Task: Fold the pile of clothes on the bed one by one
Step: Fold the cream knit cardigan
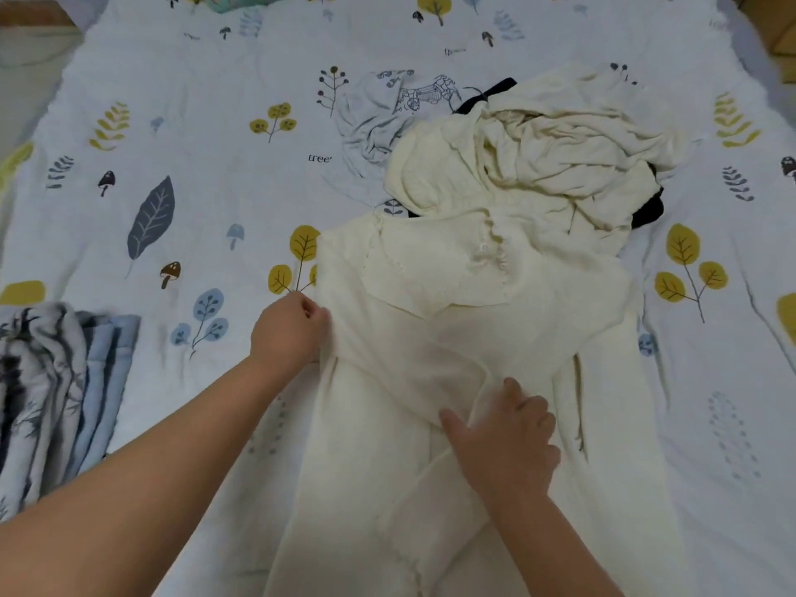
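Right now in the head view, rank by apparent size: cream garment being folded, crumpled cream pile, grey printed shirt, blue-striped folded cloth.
1. cream garment, though it lies nearest the camera
2. crumpled cream pile
3. and 4. blue-striped folded cloth and grey printed shirt: unsure, one cropped, one partly covered

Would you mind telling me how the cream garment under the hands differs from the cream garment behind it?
The near cream knit garment lies spread flat on the bed; the far cream crumpled garment sits bunched in a heap. The near one is handled: the left hand pinches its edge and the right hand rests on it; the far one lies untouched, on top of dark clothing. Both are cream.
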### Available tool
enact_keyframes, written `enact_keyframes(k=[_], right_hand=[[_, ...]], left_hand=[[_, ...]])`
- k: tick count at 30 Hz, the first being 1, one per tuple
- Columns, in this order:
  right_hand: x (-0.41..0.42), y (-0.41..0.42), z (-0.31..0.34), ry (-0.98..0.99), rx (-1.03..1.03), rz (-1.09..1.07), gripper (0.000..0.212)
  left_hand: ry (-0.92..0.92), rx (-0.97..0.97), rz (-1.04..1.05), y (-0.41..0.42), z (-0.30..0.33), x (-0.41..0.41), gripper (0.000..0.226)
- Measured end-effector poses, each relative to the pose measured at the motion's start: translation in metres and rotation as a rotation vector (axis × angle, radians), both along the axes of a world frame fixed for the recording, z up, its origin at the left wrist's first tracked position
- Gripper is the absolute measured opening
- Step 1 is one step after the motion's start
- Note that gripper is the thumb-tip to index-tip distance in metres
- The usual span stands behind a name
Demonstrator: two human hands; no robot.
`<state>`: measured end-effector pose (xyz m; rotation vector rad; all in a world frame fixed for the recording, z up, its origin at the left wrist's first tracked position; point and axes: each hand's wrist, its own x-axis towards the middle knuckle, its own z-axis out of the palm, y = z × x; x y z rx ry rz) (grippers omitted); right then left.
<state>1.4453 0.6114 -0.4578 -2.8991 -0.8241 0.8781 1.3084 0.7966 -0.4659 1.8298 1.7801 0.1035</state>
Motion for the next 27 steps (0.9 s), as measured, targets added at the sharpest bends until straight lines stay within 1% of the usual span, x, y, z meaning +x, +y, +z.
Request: enact_keyframes(k=[3, 4, 6, 7, 9, 10, 11, 12, 14, 15, 16, 17, 18, 20, 21, 22, 23, 25, 26, 27], right_hand=[[-0.005, 0.0, -0.009, 0.027, -0.053, 0.067, 0.069], [-0.004, -0.001, -0.012, 0.042, -0.055, 0.092, 0.067], [0.006, -0.004, -0.012, 0.123, 0.001, 0.114, 0.057], [0.015, -0.005, -0.009, 0.209, 0.057, 0.099, 0.049], [0.035, -0.009, 0.0, 0.415, 0.188, 0.023, 0.041], [0.046, -0.012, 0.003, 0.464, 0.246, -0.018, 0.04], [0.055, -0.014, 0.006, 0.452, 0.269, -0.04, 0.038], [0.062, -0.016, 0.006, 0.395, 0.255, -0.039, 0.037], [0.068, -0.019, 0.006, 0.214, 0.126, 0.028, 0.038], [0.069, -0.021, 0.005, 0.156, 0.049, 0.077, 0.04], [0.068, -0.022, 0.004, 0.136, -0.024, 0.117, 0.042], [0.067, -0.023, 0.003, 0.145, -0.097, 0.147, 0.043], [0.064, -0.025, 0.003, 0.155, -0.161, 0.168, 0.042], [0.063, -0.028, 0.002, 0.152, -0.202, 0.196, 0.035], [0.064, -0.03, 0.003, 0.167, -0.183, 0.208, 0.032], [0.068, -0.031, 0.005, 0.223, -0.143, 0.219, 0.029], [0.074, -0.033, 0.008, 0.327, -0.091, 0.213, 0.026], [0.086, -0.035, 0.019, 0.613, -0.038, 0.14, 0.018], [0.091, -0.035, 0.023, 0.694, -0.053, 0.105, 0.014], [0.094, -0.037, 0.022, 0.675, -0.095, 0.093, 0.009]], left_hand=[[0.102, -0.08, 0.022, 0.014, -0.015, 0.017, 0.051], [0.143, -0.099, -0.003, 0.017, -0.02, 0.021, 0.053], [0.149, -0.081, -0.048, 0.023, -0.025, 0.025, 0.033], [0.122, -0.053, -0.041, 0.027, -0.026, 0.022, 0.023], [0.061, 0.012, -0.005, 0.034, -0.026, 0.012, 0.019], [0.044, 0.035, 0.005, 0.038, -0.028, 0.006, 0.018], [0.045, 0.036, 0.016, 0.039, -0.031, 0.0, 0.016], [0.062, 0.024, 0.027, 0.039, -0.033, -0.003, 0.018], [0.143, 0.064, 0.042, 0.034, -0.033, -0.003, 0.031], [0.186, 0.146, 0.013, 0.03, -0.031, 0.001, 0.035], [0.211, 0.253, -0.062, 0.026, -0.029, 0.007, 0.036], [0.202, 0.346, -0.187, 0.022, -0.028, 0.013, 0.037], [0.175, 0.405, -0.354, 0.017, -0.028, 0.02, 0.035], [0.145, 0.43, -0.683, 0.008, -0.035, 0.03, 0.026], [0.164, 0.398, -0.793, 0.005, -0.039, 0.032, 0.024], [0.198, 0.36, -0.86, 0.004, -0.041, 0.032, 0.026], [0.23, 0.327, -0.874, 0.007, -0.042, 0.032, 0.027], [0.298, 0.333, -0.793, 0.015, -0.035, 0.031, 0.02], [0.315, 0.371, -0.742, 0.018, -0.032, 0.031, 0.015], [0.314, 0.421, -0.705, 0.02, -0.029, 0.032, 0.012]])
